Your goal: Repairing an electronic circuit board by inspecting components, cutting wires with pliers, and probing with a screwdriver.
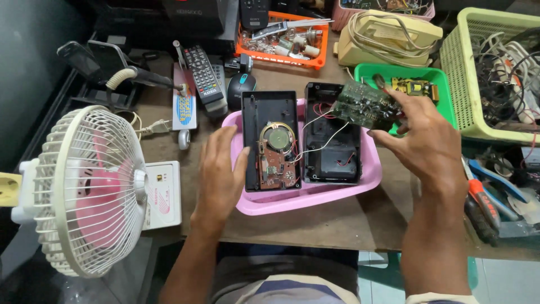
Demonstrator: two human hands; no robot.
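A pink plastic tray [315, 194] sits on the workbench holding two black halves of an opened radio case. The left half [270, 112] shows a round speaker and a brown circuit board [277, 163]. My left hand [218, 171] rests flat on the tray's left rim, touching that half. My right hand [427, 141] holds up a green circuit board [363, 104] over the right half [332, 152]. Red and white wires [320, 138] run from the board down into the case.
A white and pink desk fan [84, 191] stands at the left. Remote controls [202, 76], a mouse and an orange tray of parts [284, 39] lie behind. A green tray, a cream telephone [388, 36] and a green basket of cables [495, 73] are at right; screwdrivers [481, 202] lie beside my right wrist.
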